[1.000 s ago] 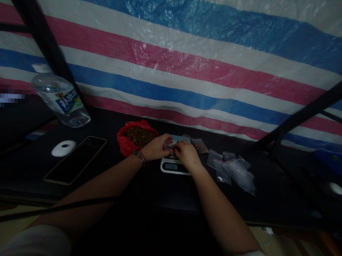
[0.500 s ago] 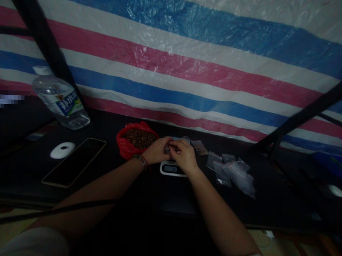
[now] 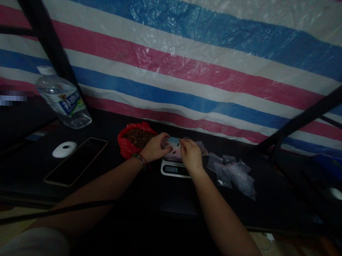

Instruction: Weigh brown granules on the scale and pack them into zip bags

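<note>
A white digital kitchen scale (image 3: 174, 175) with a lit display lies in front of me. Several small dark pieces (image 3: 174, 152) rest on its pale pink and blue platform (image 3: 172, 157). At the platform's left side, my left hand (image 3: 155, 147) has its fingers curled around a small clear round piece (image 3: 165, 143), perhaps a little cup. My right hand (image 3: 191, 154) hovers over the right side with thumb and fingers pinched together; whatever is between them is too small to make out. Left of the scale, a red plastic bag (image 3: 126, 148) stands open, full of brown grains or dried pieces (image 3: 138, 137).
Small clear zip bags (image 3: 237, 174) lie right of the scale, and another with contents (image 3: 202, 148) sits behind my right hand. To the left are a phone (image 3: 76, 161), a white oval case (image 3: 64, 149) and a water bottle (image 3: 66, 102). A striped sheet (image 3: 190, 68) hangs behind.
My hands were together over the scale and have now moved apart, left hand leftward and right hand rightward. The platform and the dark pieces on it now show between them.
</note>
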A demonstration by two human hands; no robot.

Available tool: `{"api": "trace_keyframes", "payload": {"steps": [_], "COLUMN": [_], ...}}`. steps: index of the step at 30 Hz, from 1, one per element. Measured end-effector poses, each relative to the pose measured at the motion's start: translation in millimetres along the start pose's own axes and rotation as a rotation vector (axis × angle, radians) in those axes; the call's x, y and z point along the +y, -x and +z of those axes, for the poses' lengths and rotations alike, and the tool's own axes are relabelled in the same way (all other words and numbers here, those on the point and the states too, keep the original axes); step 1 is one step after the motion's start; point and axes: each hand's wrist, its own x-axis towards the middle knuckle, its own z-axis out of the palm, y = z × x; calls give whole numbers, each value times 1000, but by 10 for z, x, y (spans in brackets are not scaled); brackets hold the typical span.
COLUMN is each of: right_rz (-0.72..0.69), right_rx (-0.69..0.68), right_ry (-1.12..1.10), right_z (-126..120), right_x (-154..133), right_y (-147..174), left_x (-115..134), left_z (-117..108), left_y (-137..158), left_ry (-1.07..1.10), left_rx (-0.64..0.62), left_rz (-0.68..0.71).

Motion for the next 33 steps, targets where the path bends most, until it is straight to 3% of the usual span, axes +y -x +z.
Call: {"api": "trace_keyframes", "payload": {"steps": [4,10,14,20,33], "right_rz": [21,43,10,10,-16], "right_rx": [-242,-356,-372,-288,-319], "right_ry": [185,268,176,59,88], "right_z": [90,145,113,77,186], "right_x": [-18,-75,-51,-66,-84], "right_y": [16,-2,-24,5,-95], "left_x": [9,31,31,6,-124], "left_z": [-73,-76,-69,-19,-5], "left_y": [-5,-4,-7,-3,-24], "left_ry": [-105,-158,-162,-139,-64], "left_rx": [-84,-169,-211,-182,-134], "left_rz": [55,105,100,108,43]}}
